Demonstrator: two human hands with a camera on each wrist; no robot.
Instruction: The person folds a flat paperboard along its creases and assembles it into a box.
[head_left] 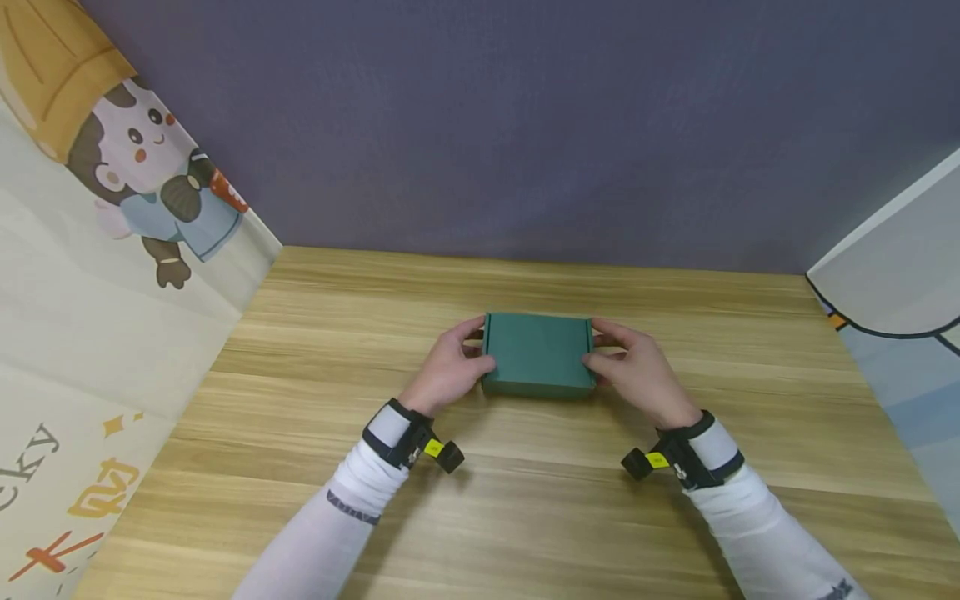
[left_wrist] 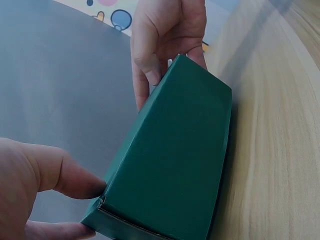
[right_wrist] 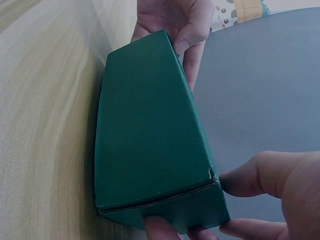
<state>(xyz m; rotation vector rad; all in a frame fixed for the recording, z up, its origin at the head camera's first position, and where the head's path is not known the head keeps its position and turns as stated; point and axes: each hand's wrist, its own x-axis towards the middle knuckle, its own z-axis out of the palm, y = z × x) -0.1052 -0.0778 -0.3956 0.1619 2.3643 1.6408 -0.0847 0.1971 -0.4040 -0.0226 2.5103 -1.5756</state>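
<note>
A closed green cardboard box [head_left: 538, 350] lies flat at the middle of the wooden table, its lid facing up. My left hand [head_left: 447, 367] grips its left end, thumb at the near corner of the lid and fingers along the side. At the opposite end my right hand [head_left: 641, 372] holds the box the same way, the thumb near the front corner. In the left wrist view the front face of the box [left_wrist: 167, 150] fills the middle. The right wrist view shows several fingertips [right_wrist: 162, 229] against the end panel of the box [right_wrist: 150, 125].
The wood-grain table [head_left: 540, 500] runs to a dark blue-grey panel [head_left: 540, 125] at the back. A cartoon-printed sheet [head_left: 75, 333] stands along the left edge, another printed sheet [head_left: 900, 333] along the right. Each wrist wears a strapped camera [head_left: 448, 457].
</note>
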